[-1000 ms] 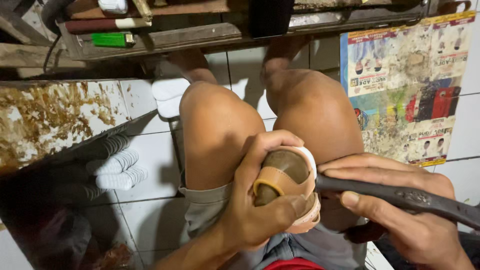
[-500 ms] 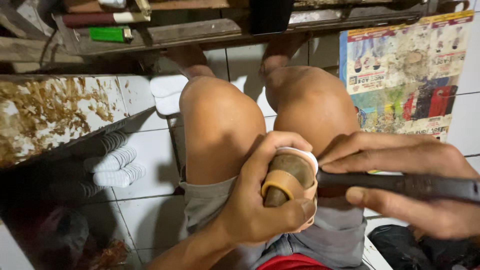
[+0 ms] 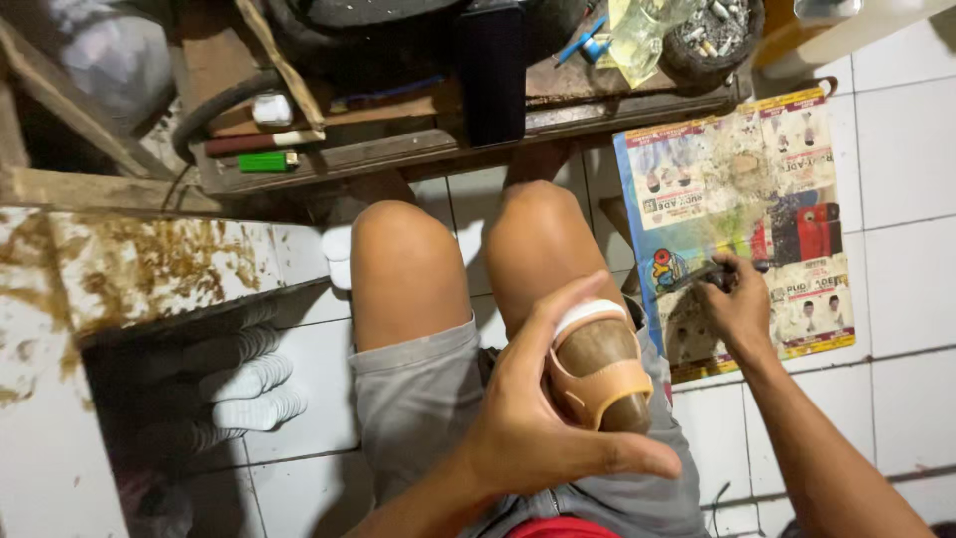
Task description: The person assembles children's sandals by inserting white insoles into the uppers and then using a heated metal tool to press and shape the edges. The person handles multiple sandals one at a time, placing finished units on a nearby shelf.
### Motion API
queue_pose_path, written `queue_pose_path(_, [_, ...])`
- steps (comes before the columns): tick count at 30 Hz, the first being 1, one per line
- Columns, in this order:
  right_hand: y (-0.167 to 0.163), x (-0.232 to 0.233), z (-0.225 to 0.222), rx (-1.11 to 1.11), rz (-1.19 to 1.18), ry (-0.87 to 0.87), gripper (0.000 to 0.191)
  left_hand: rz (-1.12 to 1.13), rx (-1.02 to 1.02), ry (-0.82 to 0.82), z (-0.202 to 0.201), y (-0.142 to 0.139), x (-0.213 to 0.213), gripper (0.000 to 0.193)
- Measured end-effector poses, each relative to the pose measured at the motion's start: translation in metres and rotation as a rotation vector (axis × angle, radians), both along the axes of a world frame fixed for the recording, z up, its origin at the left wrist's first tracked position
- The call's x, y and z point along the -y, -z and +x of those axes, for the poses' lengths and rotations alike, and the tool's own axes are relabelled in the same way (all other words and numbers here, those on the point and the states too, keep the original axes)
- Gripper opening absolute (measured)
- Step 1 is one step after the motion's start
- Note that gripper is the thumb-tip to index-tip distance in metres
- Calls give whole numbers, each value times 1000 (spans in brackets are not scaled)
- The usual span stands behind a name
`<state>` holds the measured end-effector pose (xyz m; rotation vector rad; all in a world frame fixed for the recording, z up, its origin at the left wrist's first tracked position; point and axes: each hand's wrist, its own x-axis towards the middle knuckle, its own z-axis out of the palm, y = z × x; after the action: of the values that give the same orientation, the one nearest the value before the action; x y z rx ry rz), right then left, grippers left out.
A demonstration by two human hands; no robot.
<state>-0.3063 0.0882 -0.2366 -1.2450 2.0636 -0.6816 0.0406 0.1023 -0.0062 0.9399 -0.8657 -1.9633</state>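
— What takes up the most room in the view?

— The white tiled floor point(image 3: 896, 149), and on it a printed poster sheet point(image 3: 737, 219) spread to the person's right, speckled with brown dust. Across the top runs a low wooden desk point(image 3: 398, 154) crowded with clutter: a green lighter point(image 3: 267, 161), a dark upright box point(image 3: 491, 70) and a round ashtray point(image 3: 712, 35) full of butts.

— And nearer the person?

— Two bare knees point(image 3: 468, 259) point toward the desk, with grey shorts point(image 3: 423, 399) below them. To the left a stained, rust-blotched board point(image 3: 129, 269) lies on the floor, with white knit gloves point(image 3: 249, 384) just beside it.

— Where is the sandal?

— The small brown sandal point(image 3: 602, 369), with a tan strap and white sole edge, sits over the right thigh. The left hand point(image 3: 543, 418) is wrapped around it, thumb stretched beneath and fingers curled behind.

— What about the other hand?

— The right hand point(image 3: 739, 304) is reached out over the poster sheet, well apart from the sandal, fingers closed on a dark slender tool point(image 3: 709, 274) whose tip rests on the paper. What kind of tool it is cannot be told.
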Motion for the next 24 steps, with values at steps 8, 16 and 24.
queue_pose_path(8, [-124, -31, 87, 641, -266, -192, 71, -202, 156, 15, -14, -4, -6, 112])
queue_pose_path(16, [-233, -74, 139, 220, -610, -563, 86, -441, 201, 64, -18, -10, -6, 111])
queue_pose_path(24, [-255, -53, 133, 853, -150, -443, 130, -426, 76, 127, -13, -16, -13, 78])
